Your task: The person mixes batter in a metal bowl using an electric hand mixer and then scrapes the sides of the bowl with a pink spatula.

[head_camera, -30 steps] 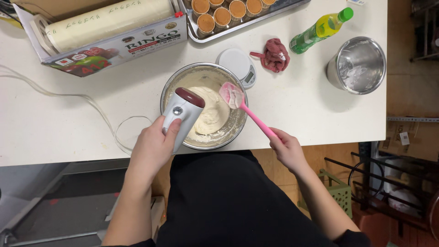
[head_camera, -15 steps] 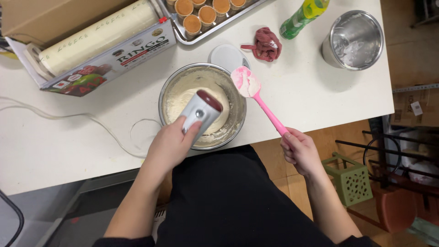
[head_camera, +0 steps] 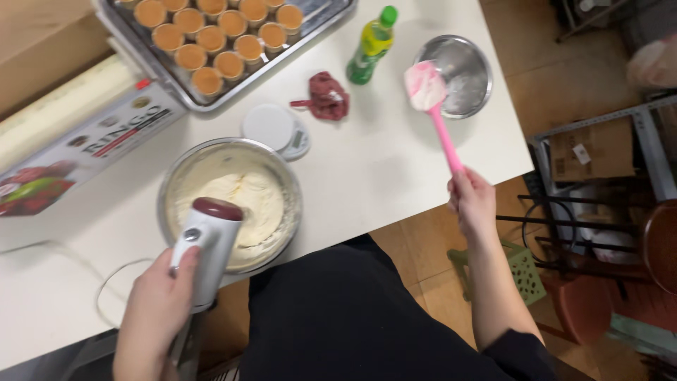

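The left hand (head_camera: 156, 310) has its fingers wrapped tight around the white body of a hand mixer (head_camera: 206, 248), thumb up near the dial. Just beyond those fingers, the mixer's dark red cap leans over a steel mixing bowl (head_camera: 169, 190), its long axis tilting from the hand up and forward into the bowl. The cream batter (head_camera: 247, 197) inside looks thick, smooth and already whipped, so the mixing seems mostly done.

The right hand (head_camera: 471, 204) is closed in a fist around the lower end of a pink spatula (head_camera: 438, 120). The handle runs nearly upright from the fingers, and the blade, smeared with batter, points away from the body. Behind the blade sits a small empty steel bowl (head_camera: 471, 60).

Farther from both hands are a round white kitchen scale (head_camera: 271, 127), a crumpled dark red cloth (head_camera: 326, 95), a green bottle (head_camera: 370, 48), and a tray of filled cups (head_camera: 310, 32) that appear complete.
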